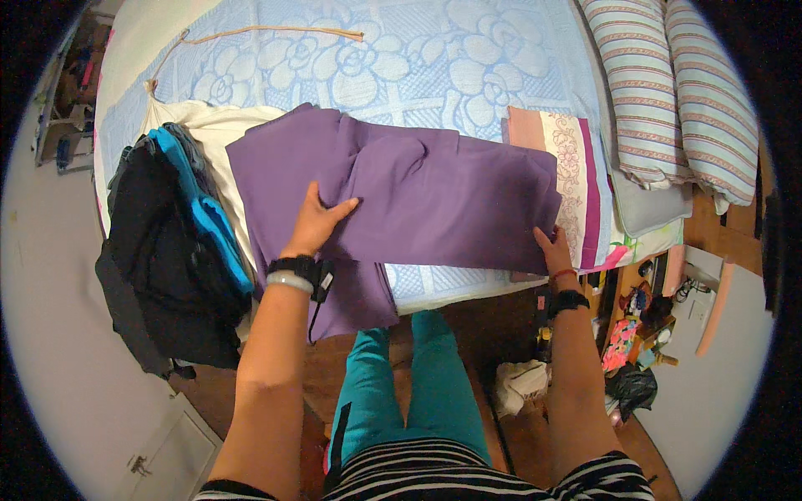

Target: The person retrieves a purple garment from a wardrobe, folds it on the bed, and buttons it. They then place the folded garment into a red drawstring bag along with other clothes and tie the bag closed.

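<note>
A large piece of purple cloth (pixel 451 200) lies in loose folds across the near side of the bed, with a lower part hanging over the front edge. My left hand (pixel 316 222) rests on its left half, thumb spread away from the fingers. At the cloth's right edge, my right hand (pixel 554 247) pinches the border between thumb and fingers. Under that right end shows a folded patterned cloth (pixel 569 169) with cream, peach and magenta bands. Left of the purple cloth is a pile of dark clothes (pixel 169 250) with a bright blue garment (pixel 216 232) among them.
A blue flowered bedspread (pixel 351 75) covers the bed. Beyond the dark pile lies a cream cloth bag (pixel 216 122) with a long drawstring (pixel 269 28). Striped rolled bedding (pixel 651 94) rests on a grey pillow (pixel 655 203) at right. Various items crowd a shelf (pixel 639 300) below.
</note>
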The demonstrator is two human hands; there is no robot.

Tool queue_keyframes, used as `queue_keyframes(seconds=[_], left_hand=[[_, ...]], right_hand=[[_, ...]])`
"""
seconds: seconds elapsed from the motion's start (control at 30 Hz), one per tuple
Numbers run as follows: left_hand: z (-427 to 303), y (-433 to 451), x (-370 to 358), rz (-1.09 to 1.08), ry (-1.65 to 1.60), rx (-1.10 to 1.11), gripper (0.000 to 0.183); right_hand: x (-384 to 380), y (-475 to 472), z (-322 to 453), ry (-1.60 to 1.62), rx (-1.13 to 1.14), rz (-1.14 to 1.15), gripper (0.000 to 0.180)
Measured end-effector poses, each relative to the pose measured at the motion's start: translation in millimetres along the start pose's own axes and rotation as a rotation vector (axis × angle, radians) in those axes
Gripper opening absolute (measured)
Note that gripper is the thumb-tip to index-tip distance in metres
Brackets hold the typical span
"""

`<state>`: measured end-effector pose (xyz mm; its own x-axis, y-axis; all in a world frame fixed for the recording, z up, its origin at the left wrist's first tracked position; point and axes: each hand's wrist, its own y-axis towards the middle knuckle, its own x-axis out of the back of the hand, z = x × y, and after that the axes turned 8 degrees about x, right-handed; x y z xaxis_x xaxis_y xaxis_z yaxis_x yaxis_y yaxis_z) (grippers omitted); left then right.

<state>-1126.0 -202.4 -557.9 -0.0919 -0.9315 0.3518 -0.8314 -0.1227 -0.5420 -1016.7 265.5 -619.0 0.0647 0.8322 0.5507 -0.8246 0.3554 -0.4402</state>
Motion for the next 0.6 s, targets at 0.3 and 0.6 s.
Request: queue_keyframes(seconds=[0.3,0.6], left_hand=[[-10,-16,2,-0.254,-0.3,0.264,0.054],[-18,-175,53,-0.476,-0.43,0.187,0.05]], right_hand=[[30,-8,38,-0.26,0.05,-0.165,0.03],[23,-29,210,0.12,0.463,0.082,0.018]])
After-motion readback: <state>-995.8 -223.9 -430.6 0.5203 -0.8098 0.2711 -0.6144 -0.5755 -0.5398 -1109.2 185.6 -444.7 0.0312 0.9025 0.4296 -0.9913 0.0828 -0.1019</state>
